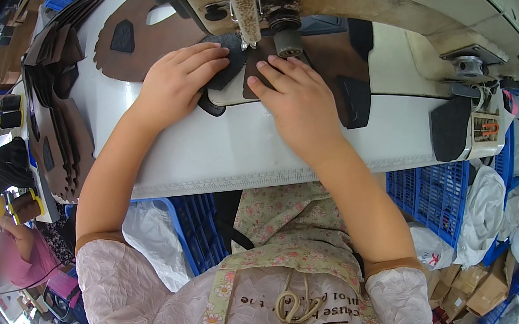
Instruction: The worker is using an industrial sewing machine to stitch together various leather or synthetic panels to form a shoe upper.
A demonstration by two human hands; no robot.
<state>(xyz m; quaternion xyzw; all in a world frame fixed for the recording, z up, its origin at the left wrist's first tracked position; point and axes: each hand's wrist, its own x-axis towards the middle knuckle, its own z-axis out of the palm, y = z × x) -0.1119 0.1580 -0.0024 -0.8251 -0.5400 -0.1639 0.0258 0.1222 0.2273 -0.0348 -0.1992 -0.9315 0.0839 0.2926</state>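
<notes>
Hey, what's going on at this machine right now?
A person sits at an industrial sewing machine, both palms down. The left hand and right hand press a dark shoe-upper piece flat by the presser foot. Brown cut pieces lie stacked along the white table at left.

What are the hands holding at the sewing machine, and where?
Both hands, left and right, press flat on a dark shoe piece, either side of the needle; nothing is lifted.

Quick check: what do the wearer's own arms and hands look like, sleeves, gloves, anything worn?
Both hands are bare: no gloves, rings or watch visible on the left hand or right hand. Forearms are uncovered. Short pale pink textured sleeves with tan cuff bands end near the elbows. A floral apron covers the front.
</notes>
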